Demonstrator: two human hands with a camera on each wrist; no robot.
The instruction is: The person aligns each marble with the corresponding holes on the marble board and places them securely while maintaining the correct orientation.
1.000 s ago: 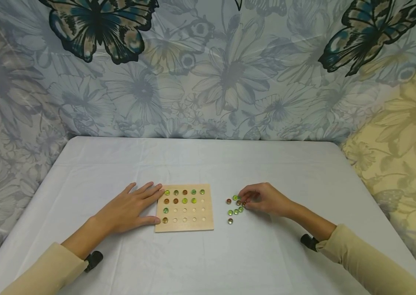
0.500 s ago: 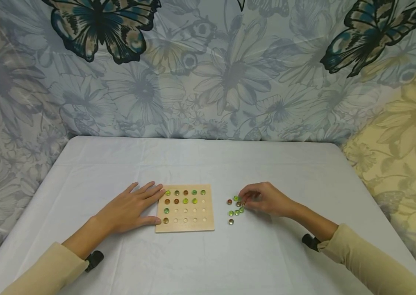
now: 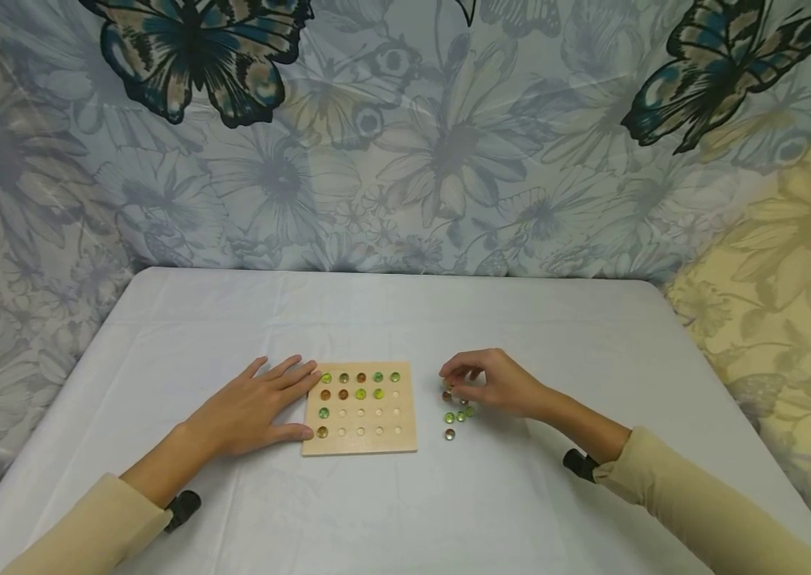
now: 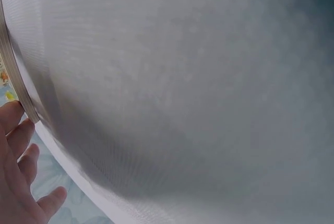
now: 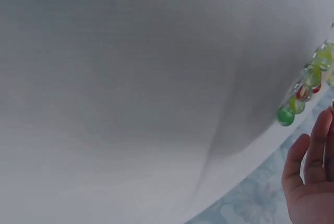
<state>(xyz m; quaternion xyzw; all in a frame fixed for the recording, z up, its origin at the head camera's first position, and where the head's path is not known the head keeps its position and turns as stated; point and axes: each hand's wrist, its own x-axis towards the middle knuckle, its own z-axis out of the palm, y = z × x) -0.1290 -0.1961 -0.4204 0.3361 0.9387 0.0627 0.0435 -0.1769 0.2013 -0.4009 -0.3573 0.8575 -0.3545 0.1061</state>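
A light wooden board (image 3: 369, 442) with rows of round hollows lies mid-table; green, yellow-green and reddish-brown glass marbles (image 3: 360, 394) fill the two back rows except one hollow, and part of the left column. My left hand (image 3: 250, 407) rests at the board's left edge, fingers spread, with fingertips and thumb touching it. To the right of the board, my right hand (image 3: 494, 383) is raised slightly over a loose group of marbles (image 3: 450, 417), thumb and fingers pinching a reddish marble (image 5: 332, 109), mostly hidden. Several marbles under this hand are partly covered.
A white cloth (image 3: 405, 511) covers the table. Behind it hangs a floral fabric (image 3: 405, 160) with butterflies. A dark wrist camera (image 3: 184, 509) sits at the left cuff, another camera (image 3: 580, 464) at the right cuff.
My right hand has lifted and moved left from the right side of the loose marbles, now covering some at the back. The left hand and the board stay in place.
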